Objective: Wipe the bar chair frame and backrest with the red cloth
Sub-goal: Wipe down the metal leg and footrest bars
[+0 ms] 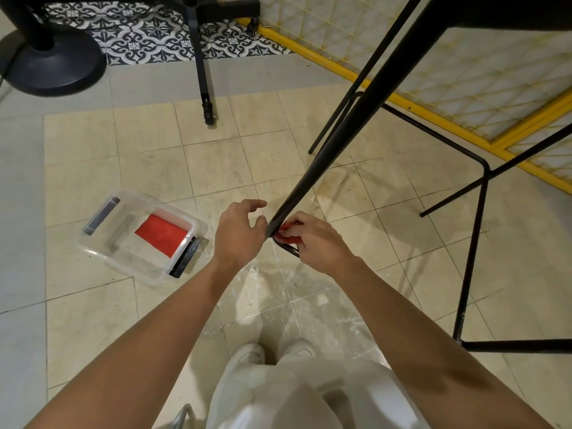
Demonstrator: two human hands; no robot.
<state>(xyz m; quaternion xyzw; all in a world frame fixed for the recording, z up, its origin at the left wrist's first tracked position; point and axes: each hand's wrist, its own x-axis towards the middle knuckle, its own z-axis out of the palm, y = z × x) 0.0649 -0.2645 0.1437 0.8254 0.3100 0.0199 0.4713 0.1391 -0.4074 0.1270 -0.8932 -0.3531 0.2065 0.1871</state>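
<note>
1. Pale grey trousers [294,397] and white shoes [253,354] sit lowest in our head view, with both our bare forearms reaching forward over the cream tiled floor [93,320].
2. Our right hand [314,239] curls its fingers and thumb round the red cloth [289,234]. It pinches the cloth against the lower end of the nearest leg of the black metal bar chair frame [340,134], close to the floor. Only a sliver of the cloth shows.
3. Our left hand [240,233] is just beside that leg on its other side, fingers loosely bent, apart from the thumb and holding nothing. Whether a fingertip touches the tube we cannot tell.
4. To the right, the frame's other legs and crossbars stand before a yellow-framed wire mesh panel [464,72].
5. Left of our hands, a clear plastic box [102,243] lies on the floor and holds a folded red fabric [162,233].
6. Farther back, a round black stand base [52,66] and a thin black pole [201,72] stand by black-and-white patterned tiles [148,35].
</note>
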